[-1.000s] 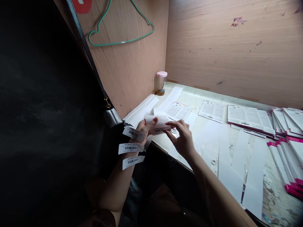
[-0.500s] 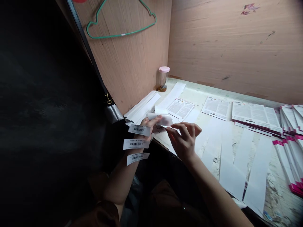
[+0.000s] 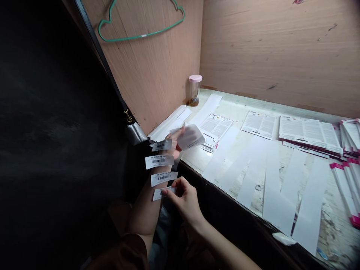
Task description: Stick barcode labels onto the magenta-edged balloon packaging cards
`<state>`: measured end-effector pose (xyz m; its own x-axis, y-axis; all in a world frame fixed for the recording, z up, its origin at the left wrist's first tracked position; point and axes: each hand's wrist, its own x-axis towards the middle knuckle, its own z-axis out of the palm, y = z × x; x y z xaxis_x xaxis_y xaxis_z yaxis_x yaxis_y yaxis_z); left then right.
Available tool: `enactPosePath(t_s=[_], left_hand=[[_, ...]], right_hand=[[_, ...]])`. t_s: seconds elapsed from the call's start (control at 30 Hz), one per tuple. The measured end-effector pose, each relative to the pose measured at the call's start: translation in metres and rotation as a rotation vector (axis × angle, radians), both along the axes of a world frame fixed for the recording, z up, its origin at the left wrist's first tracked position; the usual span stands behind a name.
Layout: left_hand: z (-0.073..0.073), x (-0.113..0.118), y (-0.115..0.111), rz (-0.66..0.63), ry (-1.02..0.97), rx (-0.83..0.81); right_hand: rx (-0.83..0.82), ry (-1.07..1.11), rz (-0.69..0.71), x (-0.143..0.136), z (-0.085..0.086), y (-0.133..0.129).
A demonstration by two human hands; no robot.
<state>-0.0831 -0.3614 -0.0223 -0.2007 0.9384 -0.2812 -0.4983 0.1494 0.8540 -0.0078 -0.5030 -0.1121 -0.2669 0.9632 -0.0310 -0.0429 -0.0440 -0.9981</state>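
My left hand (image 3: 176, 144) is closed on a translucent label backing sheet (image 3: 192, 137), held near the table's front left edge. Several white barcode labels run down my left wrist and forearm, among them a barcode label (image 3: 159, 162) and a lower barcode label (image 3: 164, 178). Pinched between thumb and forefinger of my right hand (image 3: 184, 195) is the lowest barcode label (image 3: 158, 194), which lies against my left forearm. Just beyond the backing sheet lies a printed card (image 3: 216, 126) on a small stack.
Long white paper strips (image 3: 308, 202) lie across the table. Printed cards (image 3: 258, 124) and a card stack (image 3: 306, 131) sit further back, with pink-edged packs (image 3: 344, 187) at right. A pink-lidded jar (image 3: 194, 92) stands in the corner; a green hanger (image 3: 140, 36) hangs on the left panel.
My right hand has moved from beside the backing sheet down and left to my forearm, where a further label now shows. The backing sheet has tilted in my left hand.
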Motion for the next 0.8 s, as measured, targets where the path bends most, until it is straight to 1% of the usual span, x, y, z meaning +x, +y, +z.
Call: enactPosePath(t_s=[0.07,0.1,0.13,0.17,0.23,0.27,0.3,0.33,0.43,0.5,0.53,0.67,0.73,0.8], left_hand=[[-0.001,-0.001,-0.001,-0.013,-0.006,0.006],[-0.002,-0.001,-0.002,-0.028,-0.012,0.011],[-0.002,-0.002,-0.003,-0.048,-0.018,0.014],[-0.002,-0.002,-0.004,-0.068,-0.025,0.019],[-0.002,-0.002,-0.007,-0.099,-0.029,0.029],[-0.001,-0.002,-0.009,-0.104,-0.027,0.036],[-0.001,-0.001,-0.011,-0.106,-0.021,0.05],[0.0,-0.001,-0.013,-0.12,-0.005,0.076],[0.001,-0.001,-0.02,-0.257,0.083,0.174],[0.001,0.0,-0.025,-0.345,0.137,0.216],[0.0,0.0,-0.026,-0.359,0.149,0.221],[-0.002,0.003,-0.027,-0.308,0.149,0.201],[-0.002,0.006,-0.026,-0.283,0.14,0.178],[-0.002,0.008,-0.025,-0.263,0.13,0.151]], right_hand=[[0.078,-0.118,0.011,0.013,-0.003,0.007],[0.157,-0.193,-0.033,0.023,-0.001,0.013],[0.268,-0.269,-0.123,0.034,0.002,0.021],[0.404,-0.34,-0.242,0.046,0.008,0.031],[0.694,-0.442,-0.458,0.066,0.022,0.055],[0.812,-0.481,-0.507,0.075,0.03,0.068],[0.902,-0.518,-0.505,0.082,0.038,0.081],[0.967,-0.552,-0.473,0.087,0.045,0.093],[1.087,-0.615,-0.363,0.093,0.057,0.115],[1.142,-0.623,-0.374,0.094,0.059,0.118],[1.169,-0.624,-0.403,0.093,0.059,0.118],[1.308,-0.65,-0.559,0.093,0.054,0.109],[1.352,-0.68,-0.594,0.092,0.052,0.106],[1.346,-0.712,-0.603,0.091,0.049,0.104]])
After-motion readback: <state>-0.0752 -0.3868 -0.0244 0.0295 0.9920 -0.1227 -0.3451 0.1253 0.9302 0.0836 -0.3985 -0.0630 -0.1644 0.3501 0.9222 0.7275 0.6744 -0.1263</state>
